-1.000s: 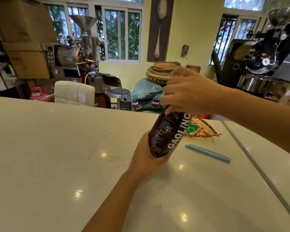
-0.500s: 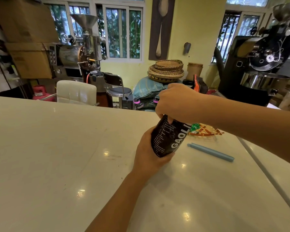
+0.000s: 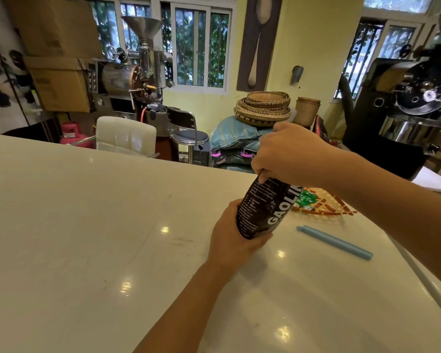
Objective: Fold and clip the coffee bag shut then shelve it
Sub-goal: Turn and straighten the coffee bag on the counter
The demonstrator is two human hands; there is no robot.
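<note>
A black coffee bag [image 3: 262, 207] with white lettering stands tilted on the white counter [image 3: 87, 225]. My left hand [image 3: 236, 236] wraps around its lower part from the left. My right hand [image 3: 288, 152] is closed over the bag's top, which it hides. A long light-blue clip [image 3: 335, 242] lies flat on the counter to the right of the bag, apart from both hands.
A small woven tray [image 3: 323, 205] with green packets sits just behind the bag. A seam in the counter [image 3: 428, 284] runs along the right. Beyond the far edge stand a white chair [image 3: 125, 135], a stool [image 3: 189, 137], coffee roasters and stacked baskets [image 3: 264, 108].
My right hand has pressed lower onto the bag's top, and the bag looks shorter. My left hand has kept its hold on the bag's base.
</note>
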